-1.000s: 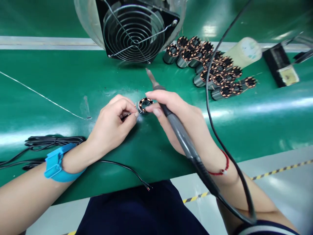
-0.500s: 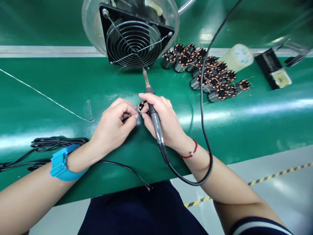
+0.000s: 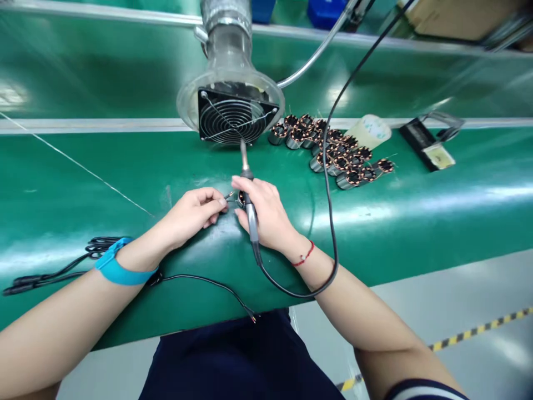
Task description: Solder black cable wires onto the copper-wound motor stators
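Note:
My right hand point(image 3: 268, 214) is wrapped round a soldering iron point(image 3: 252, 222), whose tip points away from me toward the fan. Behind the iron, by my right fingers, a small copper-wound motor stator point(image 3: 241, 198) partly shows; how it is held is hidden. My left hand point(image 3: 195, 215) is closed in a pinch on a thin wire point(image 3: 229, 195), its end sticking out toward the stator. A narrow gap lies between the two hands' fingertips.
A fume extractor fan point(image 3: 235, 119) hangs just beyond the iron. Several stators point(image 3: 347, 161) stand at the right, near a tape roll point(image 3: 370, 131) and a soldering iron stand point(image 3: 428, 150). Black cables point(image 3: 100, 247) lie by my left forearm. Solder wire point(image 3: 89, 172) stretches across the left.
My left fingertips have drawn back left from the stator, leaving a gap to my right hand. My right hand still holds the soldering iron. The view has tilted up, showing more background.

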### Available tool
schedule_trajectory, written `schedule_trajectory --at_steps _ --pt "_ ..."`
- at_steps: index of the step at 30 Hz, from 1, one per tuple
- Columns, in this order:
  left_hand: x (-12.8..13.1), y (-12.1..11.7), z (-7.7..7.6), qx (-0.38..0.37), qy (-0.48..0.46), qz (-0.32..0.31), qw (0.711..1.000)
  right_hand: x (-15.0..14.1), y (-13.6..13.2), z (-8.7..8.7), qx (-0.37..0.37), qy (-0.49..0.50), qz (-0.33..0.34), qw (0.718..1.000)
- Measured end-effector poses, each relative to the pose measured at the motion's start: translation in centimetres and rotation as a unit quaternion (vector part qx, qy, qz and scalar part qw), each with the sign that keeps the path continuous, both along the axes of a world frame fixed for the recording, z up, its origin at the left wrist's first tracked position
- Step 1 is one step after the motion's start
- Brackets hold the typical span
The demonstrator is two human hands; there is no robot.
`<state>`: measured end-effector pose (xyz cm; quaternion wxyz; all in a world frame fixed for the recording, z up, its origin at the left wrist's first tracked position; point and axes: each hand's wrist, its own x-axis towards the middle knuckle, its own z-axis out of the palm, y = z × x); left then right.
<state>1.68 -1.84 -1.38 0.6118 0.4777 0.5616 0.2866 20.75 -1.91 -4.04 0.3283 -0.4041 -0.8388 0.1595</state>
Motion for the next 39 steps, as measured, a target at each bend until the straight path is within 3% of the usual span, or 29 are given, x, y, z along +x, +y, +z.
schedule_trajectory --at_steps 3,7,11,22,32,39 --pt "-0.2 0.2 -0.2 -0.014 -0.066 0.062 0.996 -0.1 -0.1 -0.2 0.000 0.005 0.001 1.000" --pt "-0.2 0.3 -0.5 0.008 -0.059 0.076 0.995 -0.1 -0.5 -0.2 -0.003 0.015 0.004 1.000" --pt "0.4 0.2 -0.4 0.027 -0.019 0.064 0.997 0.2 -0.4 0.1 0.008 0.035 0.020 0.999" --pt "0.2 0.2 0.6 -0.023 -0.036 -0.002 0.999 0.4 0.1 0.0 0.006 0.058 0.043 0.997" --pt "0.4 0.4 -0.3 -0.060 0.005 -0.028 0.998 0.4 -0.2 0.4 -0.022 0.069 0.044 0.996" --pt "0.1 0.6 0.2 -0.076 -0.046 -0.038 0.995 0.2 -0.1 0.4 -0.002 0.074 0.017 0.997"
